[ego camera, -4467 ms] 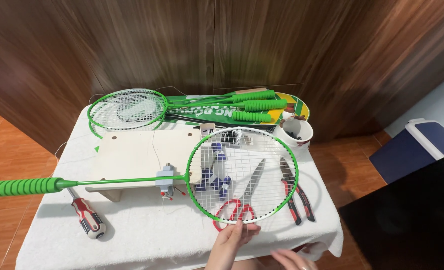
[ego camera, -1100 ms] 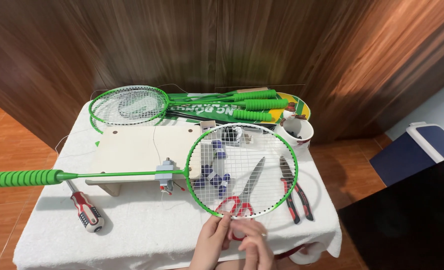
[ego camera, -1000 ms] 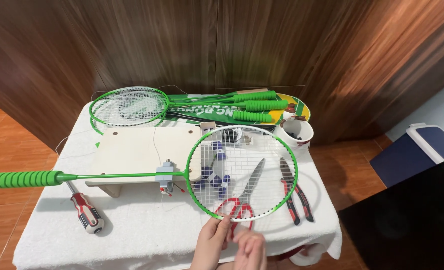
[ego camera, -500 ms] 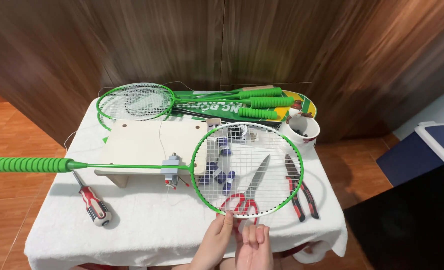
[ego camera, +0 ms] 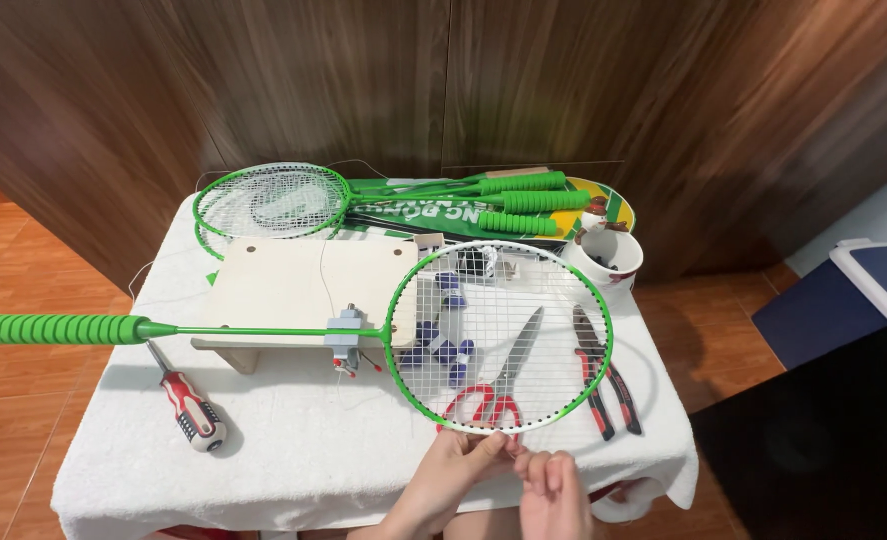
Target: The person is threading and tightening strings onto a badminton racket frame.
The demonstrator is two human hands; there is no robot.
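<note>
1. your left hand pinches the near rim of one green racket; your right hand is curled just beside it, whether gripping anything you cannot tell.
2. beyond your hands: one pair of scissors, one pair of pliers, one screwdriver far left.

Both hands meet at the green racket's near rim. The left hand pinches the frame; the right hand is curled just beside it.

A small home workshop for racket stringing: cloth-covered table, rackets, pliers, scissors, screwdriver, wood panel wall.
</note>
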